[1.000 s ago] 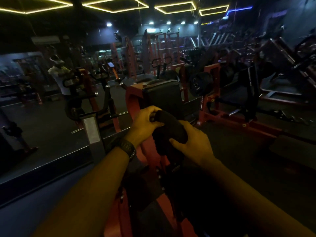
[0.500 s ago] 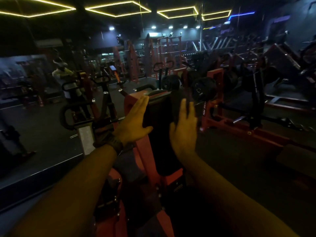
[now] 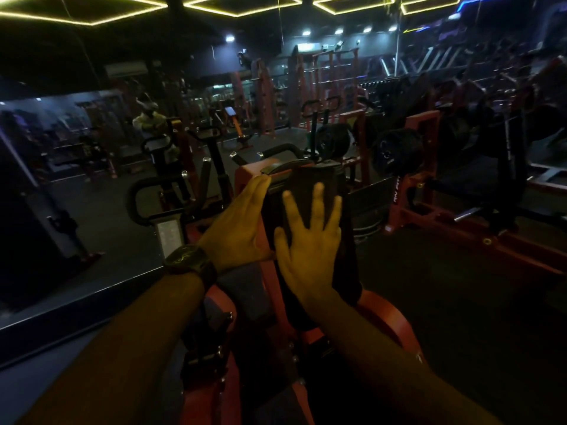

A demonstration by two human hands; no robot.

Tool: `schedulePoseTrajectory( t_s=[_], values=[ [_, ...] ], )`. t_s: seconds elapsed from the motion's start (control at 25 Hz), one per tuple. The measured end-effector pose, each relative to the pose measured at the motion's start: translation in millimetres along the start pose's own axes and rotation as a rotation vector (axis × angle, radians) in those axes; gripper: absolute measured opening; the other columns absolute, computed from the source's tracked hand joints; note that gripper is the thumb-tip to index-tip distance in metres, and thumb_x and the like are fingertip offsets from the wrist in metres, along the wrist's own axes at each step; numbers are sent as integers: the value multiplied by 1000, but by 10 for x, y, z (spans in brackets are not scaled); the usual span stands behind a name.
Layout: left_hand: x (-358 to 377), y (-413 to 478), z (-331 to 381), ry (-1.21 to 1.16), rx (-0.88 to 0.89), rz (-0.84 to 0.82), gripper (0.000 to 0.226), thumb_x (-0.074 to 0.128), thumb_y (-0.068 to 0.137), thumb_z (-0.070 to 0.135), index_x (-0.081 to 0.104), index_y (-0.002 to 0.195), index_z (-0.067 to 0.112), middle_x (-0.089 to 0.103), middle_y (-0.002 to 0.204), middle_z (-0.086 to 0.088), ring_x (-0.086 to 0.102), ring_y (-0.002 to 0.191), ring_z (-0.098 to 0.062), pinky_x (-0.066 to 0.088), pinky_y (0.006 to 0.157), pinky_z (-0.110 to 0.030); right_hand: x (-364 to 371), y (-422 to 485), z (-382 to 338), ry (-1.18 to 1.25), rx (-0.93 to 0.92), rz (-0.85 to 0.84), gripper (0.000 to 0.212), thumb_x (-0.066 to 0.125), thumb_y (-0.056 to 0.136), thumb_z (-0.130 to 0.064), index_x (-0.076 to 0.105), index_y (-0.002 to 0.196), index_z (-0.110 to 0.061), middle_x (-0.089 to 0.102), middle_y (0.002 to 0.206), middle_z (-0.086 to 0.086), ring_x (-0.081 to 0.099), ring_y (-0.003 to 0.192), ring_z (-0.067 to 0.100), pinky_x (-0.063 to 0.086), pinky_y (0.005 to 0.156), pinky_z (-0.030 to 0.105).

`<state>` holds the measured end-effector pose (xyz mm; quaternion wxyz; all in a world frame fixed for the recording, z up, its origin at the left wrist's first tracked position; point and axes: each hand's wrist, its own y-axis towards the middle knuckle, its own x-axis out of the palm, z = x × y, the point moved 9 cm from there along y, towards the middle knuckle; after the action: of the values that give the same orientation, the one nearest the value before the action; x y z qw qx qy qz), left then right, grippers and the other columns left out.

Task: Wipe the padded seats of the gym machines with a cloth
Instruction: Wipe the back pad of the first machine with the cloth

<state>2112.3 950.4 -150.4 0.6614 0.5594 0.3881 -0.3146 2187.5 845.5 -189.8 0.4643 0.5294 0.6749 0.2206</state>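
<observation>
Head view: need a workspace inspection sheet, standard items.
Surface: dark padded seat on an orange machine frame.
Job's things: dark cloth spread over the seat, it seems.
Clutter: nothing seen.
Hands: left hand flat at the seat's left edge; right hand flat on the cloth, fingers spread.
Cables: nothing seen.
Surroundings: dim gym, exercise bike, weight plate, a person far left.

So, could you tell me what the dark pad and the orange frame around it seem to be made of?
Pad: likely vinyl or leatherette over foam, dark and matte; the dim light leaves it open. Frame: metal painted orange, smooth, with bolt heads showing lower down.
</observation>
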Motion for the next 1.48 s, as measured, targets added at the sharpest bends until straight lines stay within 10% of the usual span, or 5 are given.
schedulePoseTrajectory(
  t_s=[0.44, 0.6, 0.76, 0.92, 1.48],
  values=[
    [9, 38, -52, 2, 24, 82, 129, 77, 71, 63, 1, 160, 7, 1, 165, -4, -10, 153, 1, 2, 123, -17, 29, -79, -98, -98, -416, -47, 67, 55, 85, -44, 41, 151, -39, 24, 163, 1, 36, 137, 41, 42, 95, 58],
    [74, 58, -116, -13, 18, 9, 142, 90, 62, 55, -4, 161, 16, -8, 165, 4, -9, 153, -5, 6, 124, -28, -72, 156, 233, 129, 365, 69, 75, 51, 84, -42, 29, 155, -40, 21, 163, 3, 26, 142, 38, 36, 106, 64],
    [82, 74, -131, -44, 121, 40, 138, 86, 65, 61, 0, 161, 11, -1, 168, -3, -4, 156, -16, 10, 127, -39, -33, 130, -52, -114, -242, 57, 65, 51, 91, -44, 33, 153, -35, 30, 159, 5, 35, 137, 37, 36, 102, 52],
    [118, 103, -105, -83, 159, 45, 143, 86, 61, 65, -8, 159, 21, -10, 166, 3, -14, 155, -8, 6, 126, -38, -94, 211, 187, 89, 306, 133, 76, 52, 87, -39, 26, 158, -31, 26, 162, 4, 31, 141, 32, 33, 112, 53],
    [164, 104, -79, -51, 150, 103, 151, 91, 48, 62, -5, 158, 23, -7, 164, 2, -13, 154, -16, 7, 124, -48, -198, 585, 521, 149, 135, 115, 64, 54, 92, -33, 37, 154, -34, 27, 162, -1, 30, 145, 27, 31, 116, 50]
  ],
)
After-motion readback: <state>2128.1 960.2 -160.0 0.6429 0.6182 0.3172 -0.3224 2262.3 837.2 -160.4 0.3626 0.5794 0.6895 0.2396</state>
